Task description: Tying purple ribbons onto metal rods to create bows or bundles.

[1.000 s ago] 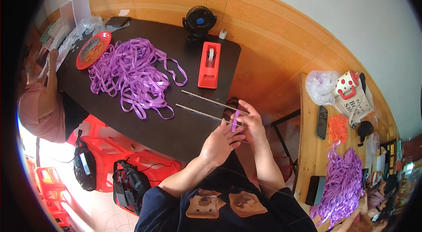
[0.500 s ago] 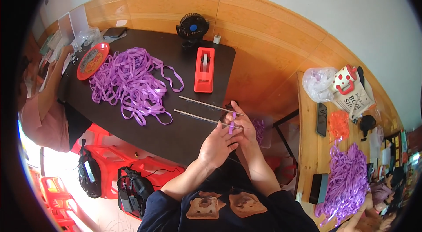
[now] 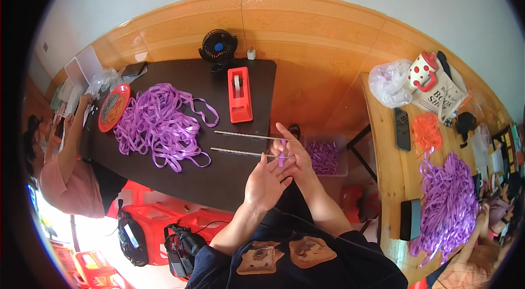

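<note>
Two thin, twisted-looking metal rods (image 3: pixel 240 134) lie side by side above the table's right part, their free ends to the left. A short loop of purple ribbon (image 3: pixel 282 153) crosses them near my fingers. My right hand (image 3: pixel 298 160) is closed round the rods' right ends, index finger stretched upward. Palm up, my left hand (image 3: pixel 264 186) has its thumb against the lower rod and its fingers bent beside the ribbon; their exact grip is partly hidden. A large tangled heap of purple ribbon (image 3: pixel 158 127) lies on the dark table left of the rods.
Behind the rods stand a red tape dispenser (image 3: pixel 239 108) and a black fan (image 3: pixel 218 48). A red plate (image 3: pixel 115 108) is near a person in pink (image 3: pixel 71 185). A clear bin (image 3: pixel 342 160) holds purple pieces. More ribbon (image 3: pixel 445 201) covers the wooden table, with another person nearby.
The view has shifted, so the left table sits lower and the bin shows more fully. My hands keep nearly the same hold on the rods and ribbon.
</note>
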Demonstrator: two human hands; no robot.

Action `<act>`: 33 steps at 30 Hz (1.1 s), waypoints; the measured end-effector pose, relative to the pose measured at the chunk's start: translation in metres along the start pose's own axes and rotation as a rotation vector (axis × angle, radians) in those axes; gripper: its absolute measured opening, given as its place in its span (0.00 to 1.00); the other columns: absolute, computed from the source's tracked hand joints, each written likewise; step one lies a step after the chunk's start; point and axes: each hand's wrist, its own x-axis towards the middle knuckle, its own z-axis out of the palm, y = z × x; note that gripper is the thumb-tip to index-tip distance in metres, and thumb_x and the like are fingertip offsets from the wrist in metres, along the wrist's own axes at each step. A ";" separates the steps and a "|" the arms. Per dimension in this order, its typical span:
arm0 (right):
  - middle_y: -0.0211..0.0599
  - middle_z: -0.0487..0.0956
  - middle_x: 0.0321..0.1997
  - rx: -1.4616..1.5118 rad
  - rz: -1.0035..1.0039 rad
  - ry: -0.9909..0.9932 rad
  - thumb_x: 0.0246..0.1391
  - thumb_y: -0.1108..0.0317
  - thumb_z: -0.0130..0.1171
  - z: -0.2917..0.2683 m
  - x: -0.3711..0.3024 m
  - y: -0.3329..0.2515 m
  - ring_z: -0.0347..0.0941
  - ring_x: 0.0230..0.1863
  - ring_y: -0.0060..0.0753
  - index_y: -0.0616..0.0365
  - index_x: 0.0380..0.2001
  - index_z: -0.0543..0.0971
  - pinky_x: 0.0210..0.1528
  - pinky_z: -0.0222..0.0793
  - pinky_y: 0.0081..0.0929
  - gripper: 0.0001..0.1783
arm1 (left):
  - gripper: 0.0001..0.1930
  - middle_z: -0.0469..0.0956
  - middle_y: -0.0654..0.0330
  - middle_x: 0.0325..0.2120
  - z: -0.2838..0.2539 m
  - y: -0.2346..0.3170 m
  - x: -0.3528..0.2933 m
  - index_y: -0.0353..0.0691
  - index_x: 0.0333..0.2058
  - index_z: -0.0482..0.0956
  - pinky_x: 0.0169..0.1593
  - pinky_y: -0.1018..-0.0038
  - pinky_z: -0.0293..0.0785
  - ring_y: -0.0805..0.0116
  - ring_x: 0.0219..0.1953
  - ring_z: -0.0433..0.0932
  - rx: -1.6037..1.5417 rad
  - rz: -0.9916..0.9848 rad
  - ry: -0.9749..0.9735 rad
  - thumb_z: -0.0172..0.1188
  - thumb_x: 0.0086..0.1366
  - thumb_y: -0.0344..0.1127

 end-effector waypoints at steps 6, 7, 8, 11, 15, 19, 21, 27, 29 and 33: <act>0.35 0.72 0.31 0.057 -0.030 0.034 0.54 0.72 0.58 0.001 -0.003 0.002 0.68 0.37 0.32 0.52 0.64 0.63 0.42 0.66 0.24 0.33 | 0.34 0.68 0.52 0.54 0.005 0.001 -0.002 0.31 0.58 0.62 0.54 0.67 0.60 0.63 0.51 0.68 0.012 0.002 -0.001 0.36 0.70 0.59; 0.35 0.72 0.31 0.058 -0.035 0.034 0.54 0.72 0.58 -0.001 -0.003 0.003 0.68 0.37 0.32 0.52 0.64 0.63 0.42 0.66 0.24 0.33 | 0.34 0.68 0.52 0.54 0.006 0.001 -0.002 0.31 0.58 0.62 0.53 0.67 0.60 0.62 0.51 0.68 0.015 0.003 -0.002 0.36 0.71 0.59; 0.36 0.72 0.32 0.054 -0.041 0.029 0.54 0.73 0.57 -0.004 -0.003 0.003 0.68 0.37 0.32 0.52 0.64 0.62 0.43 0.67 0.25 0.33 | 0.34 0.68 0.52 0.54 0.006 0.000 -0.002 0.31 0.58 0.62 0.53 0.67 0.60 0.62 0.51 0.68 0.019 -0.001 -0.003 0.36 0.71 0.59; 0.38 0.73 0.34 0.065 -0.040 0.010 0.55 0.73 0.56 -0.015 -0.003 0.006 0.69 0.39 0.33 0.52 0.65 0.60 0.44 0.68 0.27 0.34 | 0.33 0.69 0.52 0.54 0.005 0.000 -0.003 0.31 0.58 0.62 0.53 0.67 0.60 0.62 0.50 0.69 0.008 0.006 0.019 0.36 0.71 0.58; 0.42 0.76 0.38 0.087 -0.029 -0.021 0.56 0.70 0.57 -0.020 -0.006 0.006 0.71 0.43 0.34 0.54 0.66 0.57 0.47 0.70 0.30 0.35 | 0.34 0.69 0.50 0.54 0.004 0.000 -0.001 0.30 0.57 0.62 0.52 0.68 0.62 0.60 0.51 0.69 -0.001 0.003 -0.006 0.36 0.71 0.58; 0.40 0.77 0.39 0.155 -0.043 -0.076 0.57 0.65 0.58 -0.016 -0.007 0.012 0.71 0.44 0.33 0.54 0.66 0.57 0.48 0.70 0.29 0.36 | 0.34 0.68 0.48 0.55 0.002 -0.001 -0.002 0.30 0.57 0.62 0.51 0.68 0.64 0.59 0.51 0.69 -0.004 0.011 0.001 0.36 0.71 0.58; 0.41 0.78 0.39 0.136 -0.077 -0.133 0.55 0.61 0.61 -0.025 -0.001 0.021 0.73 0.44 0.36 0.54 0.65 0.59 0.49 0.71 0.29 0.37 | 0.34 0.69 0.48 0.54 0.001 0.000 -0.002 0.30 0.57 0.62 0.51 0.68 0.64 0.59 0.50 0.70 -0.003 0.011 0.001 0.36 0.71 0.58; 0.37 0.78 0.42 0.252 -0.176 -0.290 0.59 0.59 0.57 -0.061 0.017 0.051 0.71 0.44 0.34 0.54 0.64 0.60 0.51 0.69 0.32 0.32 | 0.34 0.69 0.48 0.53 0.005 -0.002 0.002 0.30 0.57 0.62 0.52 0.66 0.64 0.58 0.50 0.70 -0.008 -0.002 0.017 0.36 0.71 0.58; 0.38 0.78 0.43 0.284 -0.205 -0.267 0.60 0.59 0.56 -0.066 0.009 0.051 0.73 0.45 0.36 0.54 0.63 0.60 0.51 0.70 0.34 0.31 | 0.34 0.69 0.48 0.53 0.007 -0.003 0.004 0.30 0.57 0.62 0.53 0.65 0.64 0.57 0.50 0.70 -0.013 -0.008 0.009 0.36 0.71 0.58; 0.41 0.78 0.44 0.119 -0.036 0.047 0.56 0.54 0.59 -0.034 -0.007 0.034 0.73 0.49 0.40 0.53 0.64 0.60 0.53 0.71 0.35 0.36 | 0.33 0.70 0.49 0.53 -0.004 0.002 0.000 0.31 0.57 0.62 0.53 0.66 0.64 0.58 0.50 0.70 -0.017 0.019 0.000 0.36 0.71 0.58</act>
